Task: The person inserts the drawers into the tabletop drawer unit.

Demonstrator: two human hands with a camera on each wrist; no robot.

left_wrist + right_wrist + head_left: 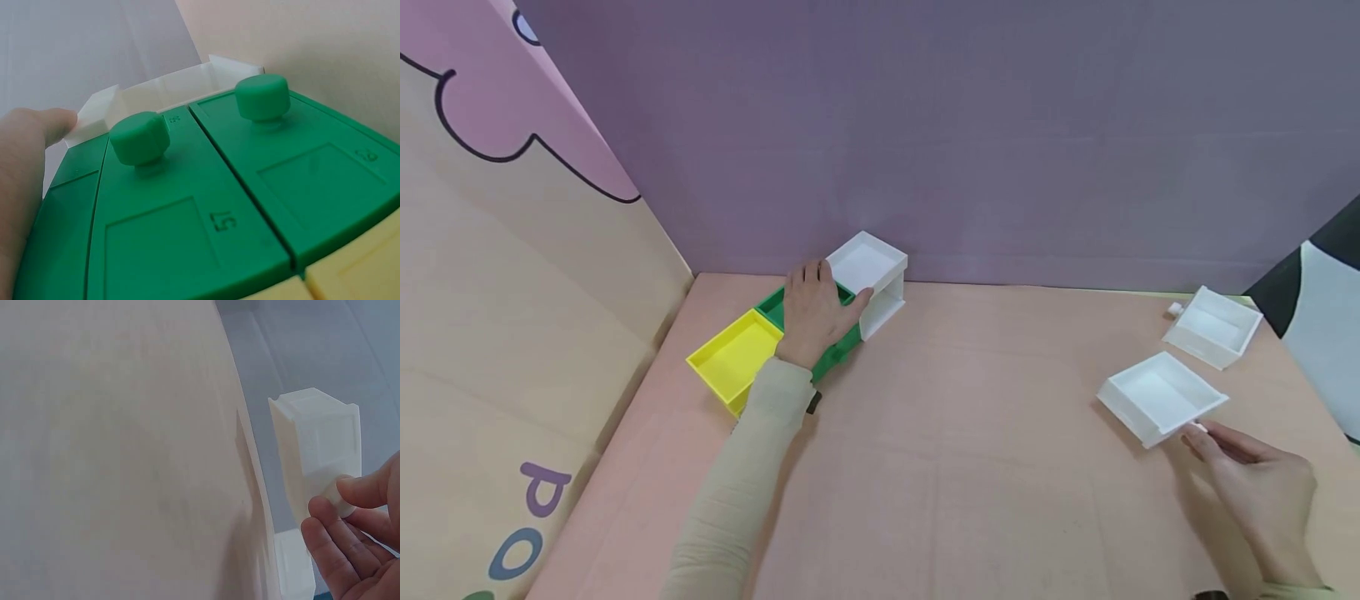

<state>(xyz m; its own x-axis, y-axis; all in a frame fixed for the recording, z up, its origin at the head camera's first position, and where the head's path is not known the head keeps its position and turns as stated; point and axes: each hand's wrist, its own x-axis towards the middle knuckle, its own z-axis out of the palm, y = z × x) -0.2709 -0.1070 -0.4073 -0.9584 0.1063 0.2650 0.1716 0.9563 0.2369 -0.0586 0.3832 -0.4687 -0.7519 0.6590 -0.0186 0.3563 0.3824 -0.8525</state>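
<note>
My left hand rests on top of a green drawer unit, thumb out toward the white casing behind it. In the left wrist view the green drawer fronts carry round knobs, and the thumb reaches the white edge. A yellow unit adjoins the green one at the near left. My right hand pinches a small white drawer by its knob, thumb against fingers. The drawer is held tilted, its open top showing in the head view.
A second white drawer with a small knob lies at the table's far right. The purple back panel rises behind the casing, and a printed side panel stands at the left. The pink tabletop stretches between the hands.
</note>
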